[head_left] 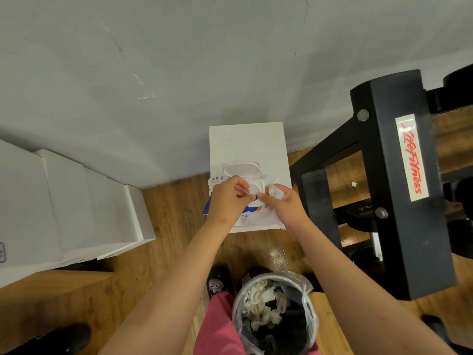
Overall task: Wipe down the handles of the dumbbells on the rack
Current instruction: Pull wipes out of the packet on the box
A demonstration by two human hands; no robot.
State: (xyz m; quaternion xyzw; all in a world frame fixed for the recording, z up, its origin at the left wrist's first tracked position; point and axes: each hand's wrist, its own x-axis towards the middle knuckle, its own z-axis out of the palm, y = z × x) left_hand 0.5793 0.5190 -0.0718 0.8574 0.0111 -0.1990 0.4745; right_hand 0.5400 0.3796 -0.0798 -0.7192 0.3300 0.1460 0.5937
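Dumbbells (363, 210) sit low in the rack (399, 175) beside me; my left hand (227, 198) holds the wipes pack (240, 171), my right hand (282, 202) pinches a wipe (275, 192), and I think a fast tug may tear it.

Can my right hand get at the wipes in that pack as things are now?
Probably yes. The pack has its lid flipped open, the right hand pinches a wipe at the opening, and the left hand holds the pack.
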